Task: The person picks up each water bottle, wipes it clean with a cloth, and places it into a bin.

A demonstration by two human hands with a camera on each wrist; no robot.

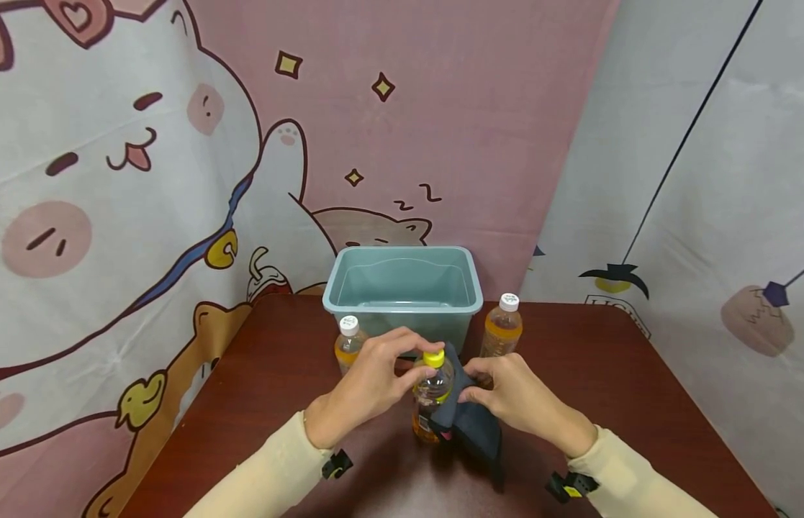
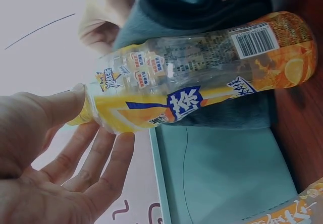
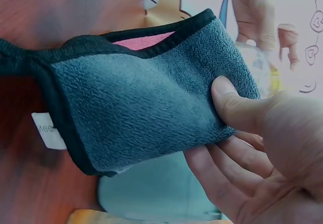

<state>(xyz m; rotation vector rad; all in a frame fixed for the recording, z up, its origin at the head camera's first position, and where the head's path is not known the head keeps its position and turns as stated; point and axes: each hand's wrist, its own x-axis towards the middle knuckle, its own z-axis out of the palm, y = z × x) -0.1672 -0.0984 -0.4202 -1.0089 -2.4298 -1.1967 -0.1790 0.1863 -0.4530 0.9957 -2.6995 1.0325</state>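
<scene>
We see a printed fabric backdrop (image 1: 492,108) with a big cartoon cat rising behind the dark red-brown worktop (image 1: 259,410). At the worktop's far side we find a pale blue-green bin (image 1: 402,309). In front of it, two cream sleeves (image 1: 265,467) reach in from the near side.

We see the left hand (image 1: 369,378) pinching the top of a yellow-capped bottle (image 1: 425,410) between thumb and forefinger, the other fingers spread. The right hand (image 1: 521,396) holds a dark grey cloth (image 1: 476,432), its thumb on one face and its fingers behind.

The cloth hangs at the bottle's right side, with black edging and a pink inside; we cannot tell how far it wraps round. The bottle stands roughly upright before the bin, and we cannot tell if its base touches the worktop.

Of the two white-capped bottles, we have one (image 1: 347,349) at the bin's front left corner and the other (image 1: 502,334) just beside its right end. Smallest, a white tag (image 3: 49,130) sticks out from the cloth's edge.
</scene>
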